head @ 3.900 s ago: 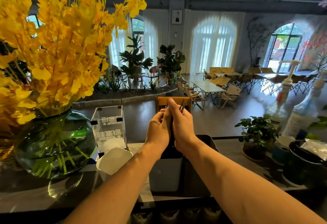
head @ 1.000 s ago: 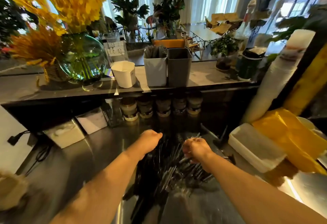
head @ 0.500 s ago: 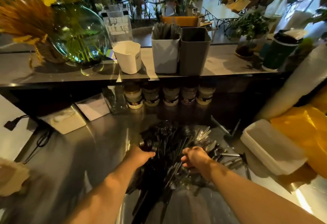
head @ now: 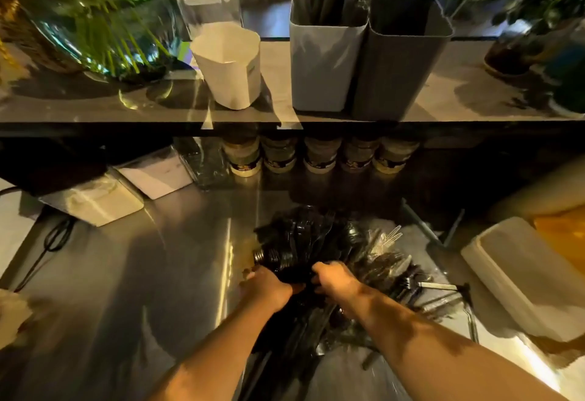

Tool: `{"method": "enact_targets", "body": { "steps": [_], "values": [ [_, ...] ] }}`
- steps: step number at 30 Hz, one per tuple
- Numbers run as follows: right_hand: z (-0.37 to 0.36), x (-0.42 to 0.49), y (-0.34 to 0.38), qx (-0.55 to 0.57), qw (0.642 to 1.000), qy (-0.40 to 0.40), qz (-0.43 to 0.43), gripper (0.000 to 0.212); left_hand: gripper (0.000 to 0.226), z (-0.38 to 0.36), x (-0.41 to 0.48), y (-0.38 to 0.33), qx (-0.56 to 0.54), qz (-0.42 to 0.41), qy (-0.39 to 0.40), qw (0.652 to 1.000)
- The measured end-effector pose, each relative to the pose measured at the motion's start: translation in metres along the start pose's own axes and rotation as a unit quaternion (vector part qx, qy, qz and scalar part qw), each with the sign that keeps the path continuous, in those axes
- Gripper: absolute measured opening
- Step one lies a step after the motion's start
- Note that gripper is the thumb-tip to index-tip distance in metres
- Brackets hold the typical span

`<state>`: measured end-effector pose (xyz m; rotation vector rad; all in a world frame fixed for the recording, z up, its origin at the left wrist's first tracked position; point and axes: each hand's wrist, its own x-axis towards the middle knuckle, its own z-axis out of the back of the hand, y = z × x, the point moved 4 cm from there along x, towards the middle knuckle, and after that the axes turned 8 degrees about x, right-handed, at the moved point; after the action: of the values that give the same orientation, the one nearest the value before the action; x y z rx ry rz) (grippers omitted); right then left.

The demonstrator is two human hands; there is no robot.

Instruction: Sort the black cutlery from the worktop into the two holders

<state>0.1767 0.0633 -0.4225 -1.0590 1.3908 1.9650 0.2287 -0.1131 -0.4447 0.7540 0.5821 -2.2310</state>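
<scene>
1. Steel is gleaming along the bench (head: 158, 274), and the heap of black cutlery (head: 304, 242) is lying on it directly under and just beyond both hands.
2. The left hand (head: 267, 288) is curling around a stacked bunch at the heap's left side. The right hand (head: 337, 280) is closing knuckles-up on pieces just beside it, so both are gripping cutlery.
3. Most pieces are running lengthwise away from the person, with the handles toward the wrists and the heads fanning out on the far side. A lifted bunch is likely needing only a tilt to stand upright.
4. Some clear forks (head: 387, 237) are lying at the heap's far right edge.
5. Farther on, small jars (head: 319, 153) are sitting in a row under the shelf (head: 459, 96).
6. On that shelf the two holders are standing side by side and touching, well beyond and above the hands. The light grey holder (head: 323, 65) is standing almost straight ahead and already holding dark pieces. The dark grey holder (head: 405, 62) is standing to its right, its inside too dark to read.
7. The coming move is probably calling for a reach forward and up over the shelf edge, with the right hand lying nearer the dark holder.
</scene>
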Motion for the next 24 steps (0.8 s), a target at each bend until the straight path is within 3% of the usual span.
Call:
{"method": "enact_targets", "body": {
  "steps": [5,9,12,19,24],
  "values": [
    [-0.003,0.003,0.000,-0.004,1.000,-0.014,-0.003,0.029,0.115,0.015,-0.017,-0.029,-0.019,-0.006,-0.006,1.000],
    [-0.002,0.006,-0.002,-0.005,1.000,-0.008,-0.012,0.035,0.085,0.016,-0.011,-0.040,-0.009,0.003,-0.019,1.000],
    [0.000,0.011,-0.005,-0.010,1.000,0.007,-0.012,0.052,0.083,0.014,-0.003,-0.046,-0.015,-0.019,-0.015,1.000],
    [0.011,0.010,-0.009,0.020,1.000,-0.011,-0.003,0.051,0.063,0.016,0.006,-0.048,-0.043,-0.074,-0.023,0.996],
    [0.013,0.007,-0.006,0.032,0.999,-0.015,0.009,0.049,0.027,0.025,0.017,-0.038,-0.082,-0.106,0.022,0.991]
  ]
}}
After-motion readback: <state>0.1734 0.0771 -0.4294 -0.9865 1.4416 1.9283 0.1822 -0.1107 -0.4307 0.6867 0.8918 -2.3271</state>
